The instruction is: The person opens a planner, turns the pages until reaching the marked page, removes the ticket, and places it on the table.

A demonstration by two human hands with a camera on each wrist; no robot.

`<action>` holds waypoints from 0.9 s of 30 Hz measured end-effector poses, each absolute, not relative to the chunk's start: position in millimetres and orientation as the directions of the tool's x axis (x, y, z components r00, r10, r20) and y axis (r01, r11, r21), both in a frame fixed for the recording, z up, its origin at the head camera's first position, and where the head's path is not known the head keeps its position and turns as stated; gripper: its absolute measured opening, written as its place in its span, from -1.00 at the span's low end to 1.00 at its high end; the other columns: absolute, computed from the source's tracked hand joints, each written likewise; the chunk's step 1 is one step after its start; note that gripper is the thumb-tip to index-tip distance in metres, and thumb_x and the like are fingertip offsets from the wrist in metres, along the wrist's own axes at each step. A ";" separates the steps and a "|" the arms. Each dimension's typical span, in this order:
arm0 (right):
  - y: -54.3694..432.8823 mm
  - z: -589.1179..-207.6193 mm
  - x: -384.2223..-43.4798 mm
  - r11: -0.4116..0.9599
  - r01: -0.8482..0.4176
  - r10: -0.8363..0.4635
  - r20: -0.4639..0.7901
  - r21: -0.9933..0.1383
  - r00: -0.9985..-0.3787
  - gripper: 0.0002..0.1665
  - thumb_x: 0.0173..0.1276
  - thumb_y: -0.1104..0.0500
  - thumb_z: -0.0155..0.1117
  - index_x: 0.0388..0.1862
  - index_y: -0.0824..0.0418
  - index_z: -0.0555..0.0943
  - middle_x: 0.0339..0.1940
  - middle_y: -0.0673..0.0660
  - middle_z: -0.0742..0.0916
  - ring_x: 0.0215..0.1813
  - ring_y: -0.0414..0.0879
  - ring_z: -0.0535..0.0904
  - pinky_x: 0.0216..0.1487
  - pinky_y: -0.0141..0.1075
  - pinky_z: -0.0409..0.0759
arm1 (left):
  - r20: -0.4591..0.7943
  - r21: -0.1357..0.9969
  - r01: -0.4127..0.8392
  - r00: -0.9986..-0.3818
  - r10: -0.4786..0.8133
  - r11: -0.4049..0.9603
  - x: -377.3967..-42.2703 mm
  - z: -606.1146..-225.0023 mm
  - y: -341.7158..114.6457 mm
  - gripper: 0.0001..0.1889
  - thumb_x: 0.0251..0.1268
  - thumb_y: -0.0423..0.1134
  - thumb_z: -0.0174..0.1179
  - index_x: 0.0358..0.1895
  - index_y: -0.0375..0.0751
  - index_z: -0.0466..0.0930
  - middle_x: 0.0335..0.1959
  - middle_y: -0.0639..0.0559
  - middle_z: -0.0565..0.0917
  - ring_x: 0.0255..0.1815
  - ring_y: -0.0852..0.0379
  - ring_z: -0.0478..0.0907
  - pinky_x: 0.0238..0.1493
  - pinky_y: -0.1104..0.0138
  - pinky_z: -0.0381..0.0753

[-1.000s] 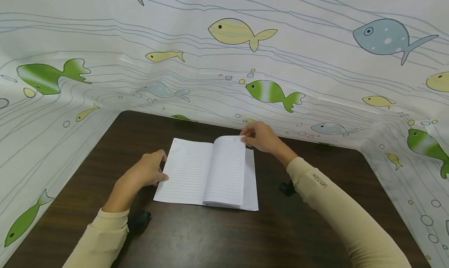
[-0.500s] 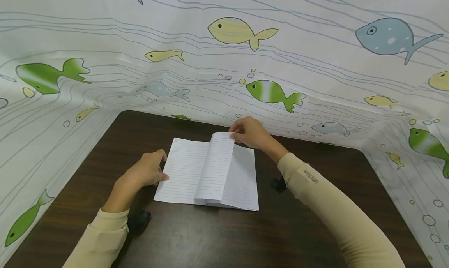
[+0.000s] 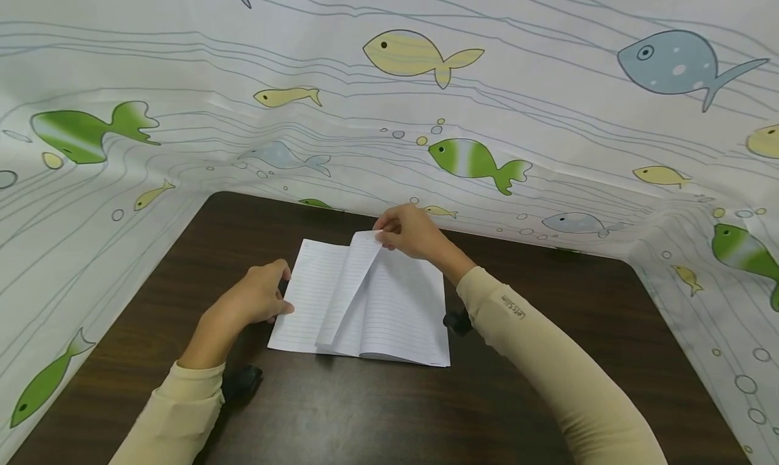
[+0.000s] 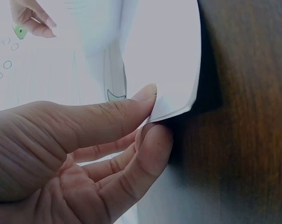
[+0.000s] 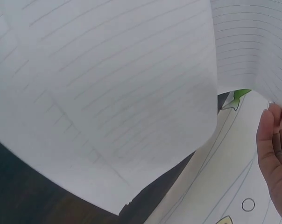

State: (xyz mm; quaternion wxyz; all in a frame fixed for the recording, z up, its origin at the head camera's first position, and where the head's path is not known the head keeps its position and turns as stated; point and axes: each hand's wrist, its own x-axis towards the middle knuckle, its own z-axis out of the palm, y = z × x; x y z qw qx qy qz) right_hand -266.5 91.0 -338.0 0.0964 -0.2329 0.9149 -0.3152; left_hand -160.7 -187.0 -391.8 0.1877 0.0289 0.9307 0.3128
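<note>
An open lined notebook (image 3: pixel 404 303) lies on the dark wooden table. My left hand (image 3: pixel 258 295) is at its left edge. In the left wrist view, the thumb and forefinger of this left hand (image 4: pixel 99 149) pinch the paper's edge near a corner. My right hand (image 3: pixel 410 232) pinches the top corner of one raised page (image 3: pixel 347 292). That page stands tilted left of the fold, its lower end hovering over the left side. Lined paper (image 5: pixel 131 93) fills most of the right wrist view.
A white sheet (image 3: pixel 365 134) printed with fish walls off the table's back and sides. Dark wood table (image 3: pixel 365 418) extends around the notebook. Black devices sit under both wrists, the left one (image 3: pixel 242 382) close to the tabletop.
My right hand has moved left with the page, carrying it from the right side across the fold. More of the right-hand page shows. The left hand has stayed in place.
</note>
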 end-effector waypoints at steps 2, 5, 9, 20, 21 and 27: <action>87.4 -339.0 -266.3 0.691 -0.359 -0.485 -0.034 -0.628 -0.874 -0.81 0.52 0.29 0.42 0.03 0.33 0.77 -0.17 0.20 0.85 -0.21 -0.05 0.80 -0.12 -0.31 0.77 | -0.330 0.594 -0.062 -0.928 0.173 0.802 -160.7 -391.8 -187.0 -0.40 0.33 -0.44 0.46 0.30 -0.53 0.33 -0.31 -0.24 0.70 -0.43 0.00 0.68 -0.31 0.17 0.61; 81.7 -341.2 -265.9 0.677 -0.340 -0.479 -0.040 -0.652 -0.877 -0.81 0.52 0.30 0.41 0.04 0.35 0.77 -0.15 0.23 0.85 -0.21 -0.03 0.82 -0.07 -0.22 0.81 | -0.331 0.593 -0.062 -0.928 0.173 0.803 -160.9 -391.7 -187.3 -0.41 0.33 -0.44 0.46 0.29 -0.52 0.33 -0.31 -0.24 0.70 -0.43 0.01 0.69 -0.30 0.17 0.60; 73.5 -345.8 -264.7 0.624 -0.301 -0.468 -0.037 -0.721 -0.883 -0.81 0.51 0.36 0.39 0.04 0.41 0.74 -0.13 0.30 0.85 -0.23 0.04 0.86 -0.01 -0.05 0.82 | -0.333 0.590 -0.058 -0.926 0.178 0.805 -161.1 -391.7 -187.7 -0.41 0.34 -0.43 0.45 0.29 -0.52 0.32 -0.32 -0.23 0.70 -0.43 0.01 0.68 -0.29 0.17 0.60; 47.3 -362.8 -260.9 0.555 -0.306 -0.488 -0.004 -0.774 -0.873 -0.85 0.48 0.34 0.43 -0.05 0.40 0.74 -0.15 0.29 0.87 -0.21 0.02 0.88 -0.04 -0.11 0.82 | -0.324 0.604 -0.046 -0.926 0.192 0.796 -161.0 -392.1 -188.2 -0.41 0.33 -0.47 0.44 0.29 -0.55 0.33 -0.34 -0.22 0.73 -0.45 0.03 0.70 -0.30 0.16 0.65; 44.9 -364.9 -260.7 0.561 -0.317 -0.493 0.000 -0.765 -0.870 -0.85 0.48 0.33 0.44 -0.05 0.38 0.75 -0.16 0.27 0.88 -0.22 0.00 0.88 -0.06 -0.16 0.82 | -0.318 0.607 -0.040 -0.928 0.197 0.794 -160.8 -392.4 -188.3 -0.43 0.33 -0.49 0.42 0.28 -0.56 0.34 -0.35 -0.22 0.73 -0.45 0.03 0.71 -0.31 0.16 0.66; 31.7 -375.2 -259.2 0.602 -0.353 -0.509 -0.005 -0.716 -0.861 -0.80 0.48 0.25 0.47 0.00 0.32 0.79 -0.16 0.19 0.90 -0.21 -0.07 0.87 -0.19 -0.41 0.73 | -0.284 0.615 -0.013 -0.936 0.206 0.789 -160.3 -393.5 -188.1 -0.53 0.38 -0.58 0.27 0.28 -0.58 0.35 -0.38 -0.23 0.69 -0.50 0.03 0.69 -0.41 0.21 0.66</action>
